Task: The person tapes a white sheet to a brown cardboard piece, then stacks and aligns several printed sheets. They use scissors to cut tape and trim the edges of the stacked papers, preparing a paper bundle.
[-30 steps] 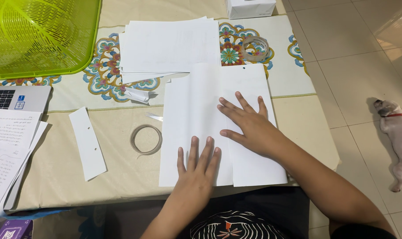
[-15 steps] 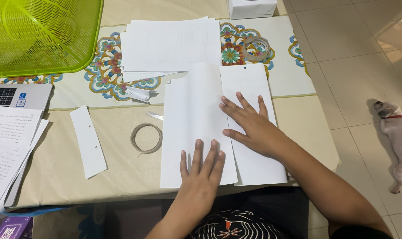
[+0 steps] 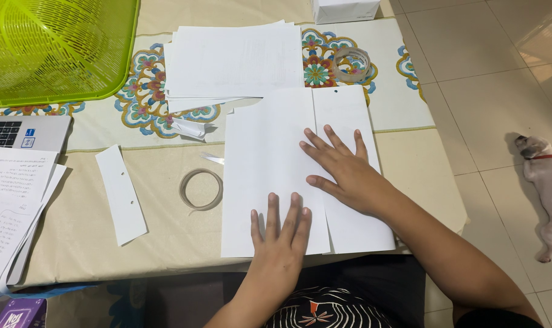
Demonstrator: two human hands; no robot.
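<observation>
A tape ring (image 3: 201, 189) lies on the worktop (image 3: 75, 243). Beside it the left hand (image 3: 281, 234), fingers flat and together, presses the folded white sheet (image 3: 270, 164); the right hand (image 3: 343, 170), fingers spread, pins its overlapping flap. Both flaps look folded in; seam untaped.

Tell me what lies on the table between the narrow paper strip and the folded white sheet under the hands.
In the head view, a thin tape ring lies between the paper strip and the folded sheet.
</observation>
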